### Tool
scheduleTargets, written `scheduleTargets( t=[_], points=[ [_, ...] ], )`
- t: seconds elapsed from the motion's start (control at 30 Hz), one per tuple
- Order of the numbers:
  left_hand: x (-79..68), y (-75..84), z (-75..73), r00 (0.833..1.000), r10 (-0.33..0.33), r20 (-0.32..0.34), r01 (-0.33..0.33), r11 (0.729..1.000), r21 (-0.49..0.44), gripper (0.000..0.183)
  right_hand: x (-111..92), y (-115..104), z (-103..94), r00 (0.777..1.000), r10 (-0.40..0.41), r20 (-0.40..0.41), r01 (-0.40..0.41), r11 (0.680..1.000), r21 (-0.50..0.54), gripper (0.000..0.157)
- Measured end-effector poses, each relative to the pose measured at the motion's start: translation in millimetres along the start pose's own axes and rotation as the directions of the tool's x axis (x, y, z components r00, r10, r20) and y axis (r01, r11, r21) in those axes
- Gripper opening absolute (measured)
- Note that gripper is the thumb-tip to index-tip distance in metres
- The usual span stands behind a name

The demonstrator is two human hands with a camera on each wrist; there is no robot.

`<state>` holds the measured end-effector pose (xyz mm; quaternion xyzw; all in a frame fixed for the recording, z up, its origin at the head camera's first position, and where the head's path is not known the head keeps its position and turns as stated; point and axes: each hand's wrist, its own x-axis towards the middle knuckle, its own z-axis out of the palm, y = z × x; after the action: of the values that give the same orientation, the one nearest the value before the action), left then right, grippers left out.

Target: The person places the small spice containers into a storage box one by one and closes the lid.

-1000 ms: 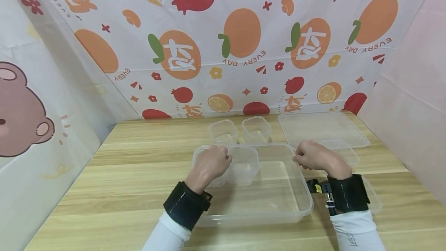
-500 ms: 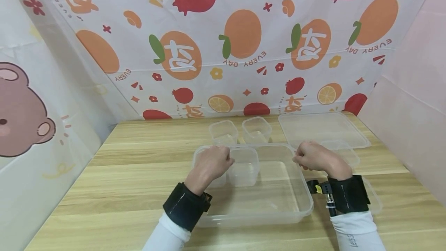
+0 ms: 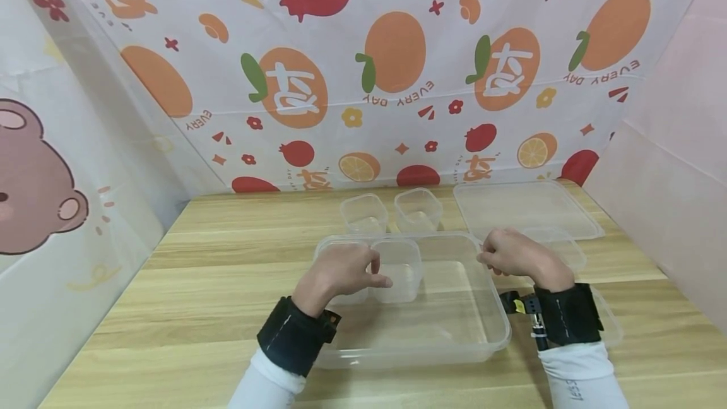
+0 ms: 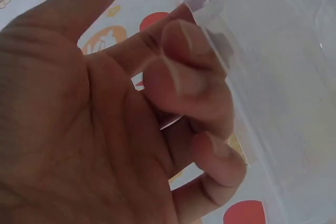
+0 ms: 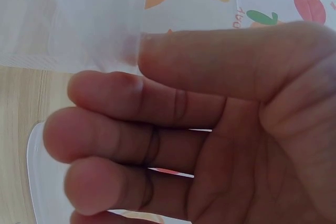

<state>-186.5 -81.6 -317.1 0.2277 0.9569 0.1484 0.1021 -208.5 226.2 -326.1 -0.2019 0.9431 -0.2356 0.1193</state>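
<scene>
A large clear plastic food container (image 3: pixel 454 317) sits on the table, with two small clear tubs inside at its back left. One small tub (image 3: pixel 402 273) shows plainly; its neighbour (image 3: pixel 352 299) is partly hidden beneath my left hand (image 3: pixel 339 271). That hand hovers over the tubs, thumb apart from its loosely bent fingers. In the left wrist view the fingers (image 4: pixel 197 85) lie beside a clear plastic wall, and nothing is gripped. My right hand (image 3: pixel 519 259) pinches the large container's right rim near the back corner. The right wrist view shows the thumb (image 5: pixel 184 59) against the plastic.
Two more small tubs, one on the left (image 3: pixel 365 214) and one on the right (image 3: pixel 418 210), stand behind the large container. A large flat lid (image 3: pixel 528 207) lies at the back right. Smaller lids, one behind (image 3: pixel 568 251) and one in front (image 3: pixel 609 324), lie around my right arm.
My left hand has let go of the small tub's rim, its thumb spreading from the fingers as it shifts slightly left and nearer. The right hand and containers have stayed put.
</scene>
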Motion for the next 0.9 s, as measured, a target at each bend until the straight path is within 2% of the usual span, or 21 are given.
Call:
scheduleTargets(
  t=[0.2,0.53,0.9],
  points=[
    [-1.0,0.5,1.0,1.0,0.012,-0.029,-0.01,0.999,0.053,0.023,0.5,-0.7,0.2,1.0,0.007,0.003,-0.007,1.0,-0.001,0.034],
    [-1.5,1.0,2.5,0.999,0.0,-0.043,0.003,0.998,0.069,0.025,0.7,-2.1,-0.1,1.0,0.015,0.008,-0.015,1.0,0.004,0.034],
    [-3.1,1.6,3.6,0.998,-0.037,-0.05,0.037,0.999,0.002,0.038,0.2,-1.0,0.7,1.0,0.02,0.007,-0.02,1.0,-0.002,0.036]
  ],
)
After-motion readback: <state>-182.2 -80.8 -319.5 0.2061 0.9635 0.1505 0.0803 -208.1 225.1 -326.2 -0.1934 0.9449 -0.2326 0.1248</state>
